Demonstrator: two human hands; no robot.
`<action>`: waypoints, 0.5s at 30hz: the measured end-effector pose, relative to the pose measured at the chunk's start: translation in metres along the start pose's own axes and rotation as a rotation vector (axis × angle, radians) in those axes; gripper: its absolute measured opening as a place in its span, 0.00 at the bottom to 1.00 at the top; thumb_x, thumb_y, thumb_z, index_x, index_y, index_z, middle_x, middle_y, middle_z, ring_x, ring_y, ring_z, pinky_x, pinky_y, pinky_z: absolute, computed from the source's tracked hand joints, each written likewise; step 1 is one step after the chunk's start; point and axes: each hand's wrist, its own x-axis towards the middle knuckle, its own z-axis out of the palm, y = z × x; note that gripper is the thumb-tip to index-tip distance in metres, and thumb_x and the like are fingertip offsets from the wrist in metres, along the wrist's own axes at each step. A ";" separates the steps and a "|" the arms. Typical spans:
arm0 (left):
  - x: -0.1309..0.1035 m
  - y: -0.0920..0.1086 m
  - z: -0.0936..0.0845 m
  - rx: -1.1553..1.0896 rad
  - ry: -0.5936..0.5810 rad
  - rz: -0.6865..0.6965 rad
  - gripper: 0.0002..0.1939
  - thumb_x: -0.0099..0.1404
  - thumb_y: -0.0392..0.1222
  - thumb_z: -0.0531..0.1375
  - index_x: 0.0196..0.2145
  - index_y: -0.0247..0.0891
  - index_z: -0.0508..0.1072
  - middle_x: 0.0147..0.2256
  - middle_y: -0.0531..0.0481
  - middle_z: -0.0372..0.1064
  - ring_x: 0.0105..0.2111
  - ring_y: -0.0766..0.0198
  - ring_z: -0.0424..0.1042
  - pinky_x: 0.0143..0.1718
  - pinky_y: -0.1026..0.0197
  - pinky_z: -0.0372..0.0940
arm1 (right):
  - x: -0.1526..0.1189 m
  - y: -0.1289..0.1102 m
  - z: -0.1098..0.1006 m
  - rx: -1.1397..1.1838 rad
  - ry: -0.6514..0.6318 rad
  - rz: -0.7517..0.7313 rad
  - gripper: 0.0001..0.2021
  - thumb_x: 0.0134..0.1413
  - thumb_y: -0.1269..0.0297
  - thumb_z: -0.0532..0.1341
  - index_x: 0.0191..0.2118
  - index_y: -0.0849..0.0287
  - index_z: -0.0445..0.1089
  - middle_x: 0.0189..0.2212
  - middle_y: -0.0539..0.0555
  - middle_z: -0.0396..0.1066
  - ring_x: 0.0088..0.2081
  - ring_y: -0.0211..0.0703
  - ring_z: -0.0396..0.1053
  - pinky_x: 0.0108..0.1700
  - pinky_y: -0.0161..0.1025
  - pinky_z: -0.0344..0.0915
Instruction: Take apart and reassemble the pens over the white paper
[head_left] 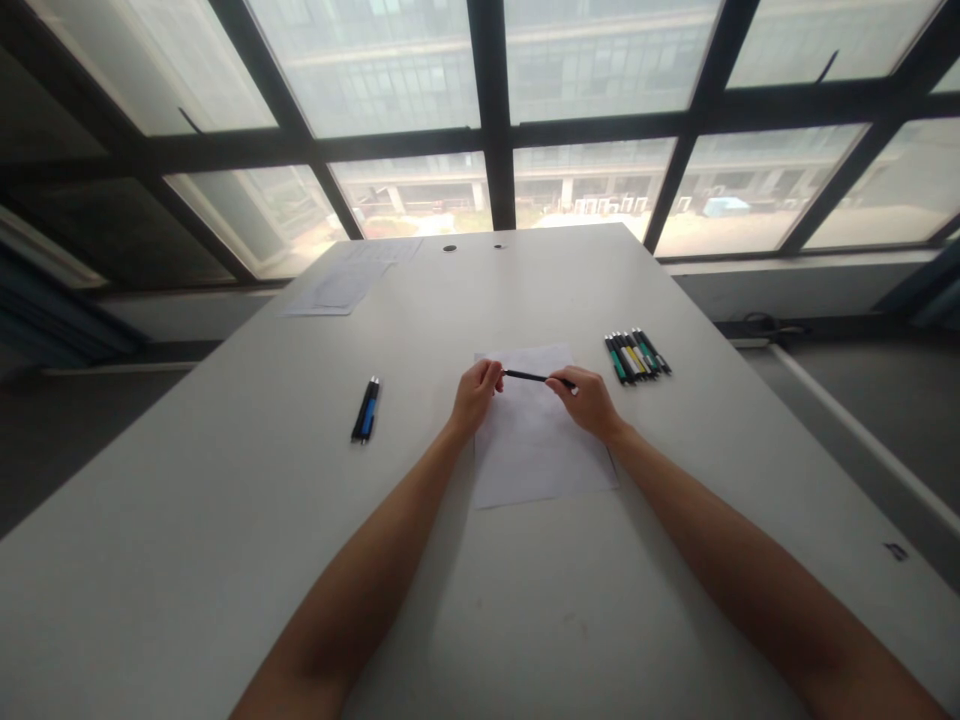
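Observation:
A slim black pen is held level over a sheet of white paper. My left hand is closed, its fingertips pinched at the pen's left end. The other end sits in my right hand, with thumb and fingers closed round it; a pale tip shows below these fingers. To the left on the table lie two pens, dark with a blue part, side by side. A row of several pens in black, green, yellow and white lies to the right of my right hand.
The white table reaches to a dark-framed window. Loose printed sheets lie at its far left. Two round dark spots are near the back edge. A small dark mark is near the right edge.

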 end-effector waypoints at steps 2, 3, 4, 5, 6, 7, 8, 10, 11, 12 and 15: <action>0.000 -0.001 -0.001 0.045 -0.001 0.007 0.25 0.66 0.60 0.56 0.22 0.37 0.68 0.20 0.53 0.63 0.22 0.68 0.60 0.26 0.64 0.56 | 0.000 0.000 0.000 0.003 -0.001 -0.003 0.13 0.64 0.56 0.58 0.33 0.58 0.76 0.30 0.55 0.75 0.32 0.43 0.70 0.39 0.39 0.64; 0.000 -0.001 -0.001 0.059 -0.003 0.010 0.24 0.66 0.59 0.57 0.22 0.37 0.67 0.20 0.53 0.62 0.22 0.68 0.59 0.26 0.64 0.55 | 0.000 0.000 0.000 0.003 -0.001 -0.004 0.13 0.63 0.56 0.59 0.33 0.58 0.76 0.30 0.55 0.75 0.32 0.43 0.70 0.38 0.39 0.64; 0.000 0.000 -0.001 0.068 -0.005 0.016 0.23 0.66 0.58 0.58 0.22 0.37 0.68 0.20 0.53 0.62 0.22 0.68 0.59 0.26 0.64 0.55 | 0.000 -0.001 0.000 0.004 -0.002 -0.005 0.13 0.63 0.57 0.59 0.33 0.58 0.76 0.30 0.55 0.75 0.32 0.43 0.70 0.38 0.39 0.64; -0.001 0.000 -0.001 0.071 -0.006 0.023 0.21 0.66 0.56 0.58 0.23 0.37 0.68 0.20 0.53 0.63 0.22 0.68 0.59 0.26 0.64 0.55 | 0.000 -0.001 0.000 0.004 -0.002 -0.005 0.13 0.63 0.57 0.59 0.33 0.58 0.76 0.30 0.55 0.75 0.32 0.43 0.70 0.38 0.39 0.64; -0.001 0.001 -0.001 0.064 -0.005 0.031 0.20 0.65 0.55 0.59 0.24 0.37 0.69 0.21 0.53 0.64 0.22 0.68 0.60 0.26 0.64 0.56 | 0.000 -0.001 0.000 0.004 -0.002 -0.004 0.13 0.63 0.57 0.59 0.33 0.58 0.76 0.30 0.55 0.75 0.32 0.43 0.70 0.38 0.39 0.64; -0.002 0.002 0.000 0.048 -0.004 0.035 0.18 0.64 0.54 0.60 0.26 0.37 0.70 0.22 0.53 0.65 0.23 0.67 0.62 0.27 0.64 0.57 | 0.000 -0.001 0.000 0.004 -0.002 -0.003 0.13 0.63 0.57 0.59 0.33 0.58 0.76 0.30 0.55 0.75 0.32 0.43 0.70 0.38 0.39 0.64; -0.002 0.002 0.000 0.025 -0.005 0.035 0.16 0.64 0.53 0.61 0.28 0.37 0.71 0.23 0.52 0.67 0.24 0.67 0.64 0.27 0.64 0.58 | 0.000 0.000 0.000 0.002 -0.001 -0.002 0.13 0.64 0.56 0.58 0.33 0.58 0.76 0.30 0.55 0.76 0.32 0.43 0.70 0.38 0.39 0.64; -0.002 0.003 0.001 -0.022 -0.024 0.024 0.14 0.62 0.51 0.62 0.35 0.37 0.74 0.27 0.50 0.71 0.27 0.66 0.67 0.28 0.64 0.60 | 0.001 0.000 0.000 -0.003 0.002 -0.003 0.14 0.64 0.56 0.58 0.33 0.58 0.76 0.30 0.55 0.75 0.32 0.43 0.70 0.38 0.39 0.64; -0.002 0.003 0.001 -0.036 -0.034 0.017 0.15 0.63 0.51 0.62 0.39 0.37 0.74 0.28 0.50 0.72 0.28 0.65 0.69 0.29 0.64 0.60 | 0.001 0.000 0.000 -0.004 0.003 -0.002 0.14 0.64 0.56 0.58 0.33 0.58 0.76 0.30 0.55 0.75 0.32 0.43 0.70 0.38 0.39 0.64; -0.002 0.003 0.001 -0.040 -0.041 0.015 0.16 0.63 0.52 0.61 0.41 0.37 0.74 0.29 0.49 0.73 0.28 0.65 0.69 0.29 0.64 0.60 | 0.001 0.000 0.000 -0.005 0.003 -0.002 0.14 0.64 0.56 0.58 0.33 0.58 0.76 0.30 0.55 0.75 0.32 0.43 0.70 0.38 0.39 0.63; -0.001 0.001 0.000 0.000 -0.021 0.024 0.17 0.66 0.55 0.58 0.36 0.36 0.75 0.26 0.50 0.71 0.25 0.66 0.66 0.28 0.64 0.60 | 0.001 0.000 0.000 0.002 0.004 -0.001 0.14 0.64 0.56 0.58 0.33 0.58 0.75 0.30 0.55 0.75 0.32 0.43 0.70 0.38 0.39 0.64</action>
